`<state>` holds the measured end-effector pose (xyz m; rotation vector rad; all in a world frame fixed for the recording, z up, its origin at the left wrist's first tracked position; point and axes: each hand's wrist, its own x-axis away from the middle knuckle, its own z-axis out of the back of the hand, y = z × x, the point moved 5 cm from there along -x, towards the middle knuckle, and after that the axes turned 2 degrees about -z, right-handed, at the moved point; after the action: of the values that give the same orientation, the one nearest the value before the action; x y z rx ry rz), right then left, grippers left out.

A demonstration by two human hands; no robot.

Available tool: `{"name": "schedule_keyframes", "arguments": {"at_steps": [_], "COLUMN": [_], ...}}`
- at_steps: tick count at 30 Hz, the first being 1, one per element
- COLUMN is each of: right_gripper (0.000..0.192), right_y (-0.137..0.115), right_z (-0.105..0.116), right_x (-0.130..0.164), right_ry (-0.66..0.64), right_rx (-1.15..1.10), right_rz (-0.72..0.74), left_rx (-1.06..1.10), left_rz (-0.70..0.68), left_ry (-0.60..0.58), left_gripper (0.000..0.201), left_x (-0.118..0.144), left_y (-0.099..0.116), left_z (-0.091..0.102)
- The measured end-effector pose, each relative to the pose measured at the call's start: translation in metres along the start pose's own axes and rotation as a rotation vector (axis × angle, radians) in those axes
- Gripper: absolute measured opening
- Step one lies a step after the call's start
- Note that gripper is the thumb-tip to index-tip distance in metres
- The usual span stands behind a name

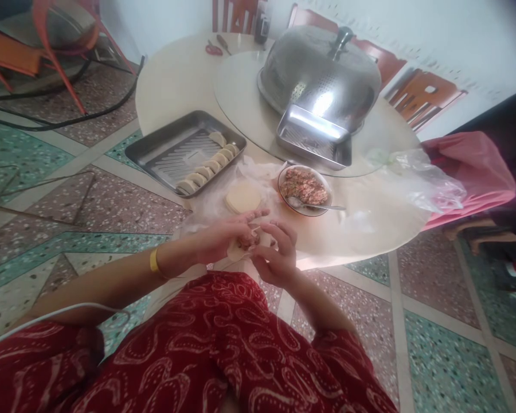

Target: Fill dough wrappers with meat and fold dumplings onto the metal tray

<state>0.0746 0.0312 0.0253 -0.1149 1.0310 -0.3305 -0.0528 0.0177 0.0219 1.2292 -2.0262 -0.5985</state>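
Steel tray [155,150] is seen at the left of the round table [172,86], near its edge. A row of folded dumplings [206,166] is laid along the tray's right side. Red scissors [214,49] are seen far back on the table. Gold bangle [154,261] is worn on the left wrist.

Left hand [223,238] is held at the table's near edge, fingers curled round a wrapper [241,246], which is cupped from the left. Filling is seen in the wrapper's middle. The wrapper is held between both hands, just above the near table rim, over the red patterned lap. Right hand [275,255] is pressed against the wrapper's right edge, fingers bent and pinching the dough. The two hands are touching.

A stack of round wrappers [243,198] is lying on thin plastic just behind the hands. A bowl [304,188] of minced filling is placed right of the stack, with a spoon [313,204] resting in it, handle pointing right. A second tray [313,137] is set behind the bowl on the turntable [241,97], leaning against a domed steel cover [322,74]. A clear plastic bag [417,178] is lying at the right, with pink cloth [477,166] beyond it.
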Motion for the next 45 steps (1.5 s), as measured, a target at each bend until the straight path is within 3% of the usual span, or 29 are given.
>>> {"name": "schedule_keyframes", "arguments": {"at_steps": [6, 14, 19, 21, 27, 31, 33, 35, 39, 41, 45], "right_gripper": [0.011, 0.011, 0.011, 0.012, 0.019, 0.021, 0.022, 0.021, 0.031, 0.031, 0.021], "right_y": [-0.001, 0.002, 0.006, 0.006, -0.007, -0.010, 0.002, 0.023, 0.055, 0.060, 0.059], "right_z": [0.002, -0.002, -0.002, -0.001, 0.004, 0.013, 0.016, 0.012, -0.011, -0.019, -0.028], "right_x": [-0.006, -0.001, -0.001, -0.002, -0.002, -0.005, -0.011, -0.016, -0.013, -0.008, 0.002], "right_ry": [-0.008, 0.011, -0.025, -0.044, -0.063, -0.054, -0.035, -0.081, -0.386, -0.487, -0.562], "right_rx": [-0.029, -0.031, -0.116, -0.142, -0.159, -0.226, -0.223, -0.207, -0.369, -0.426, -0.370], "right_rz": [-0.009, -0.005, -0.078, -0.090, 0.026, 0.076, -0.040, -0.267, -0.628, -0.686, -0.696], "left_rx": [-0.016, 0.233, 0.282, 0.308, 0.310, 0.278, 0.250, 0.232, 0.236, 0.236, 0.249], "left_rz": [-0.002, 0.049, 0.038, 0.027, 0.045, 0.042, 0.036, 0.023, 0.027, 0.053, 0.070], "left_ry": [0.048, 0.175, 0.115, 0.083, 0.048, 0.023, 0.045, 0.045, 0.007, 0.022, 0.105], "left_gripper": [0.070, 0.015, 0.015, 0.023, 0.049, 0.056, 0.055, 0.051, 0.047, 0.046, 0.043], "left_x": [0.001, -0.010, -0.009, -0.007, 0.000, 0.003, 0.003, 0.003, -0.001, -0.003, -0.007], "left_y": [0.004, -0.004, -0.006, -0.006, -0.007, -0.002, -0.001, -0.001, -0.008, -0.014, -0.021], "left_z": [0.001, 0.019, 0.013, 0.010, 0.010, 0.008, 0.007, 0.004, 0.003, 0.006, 0.012]}}
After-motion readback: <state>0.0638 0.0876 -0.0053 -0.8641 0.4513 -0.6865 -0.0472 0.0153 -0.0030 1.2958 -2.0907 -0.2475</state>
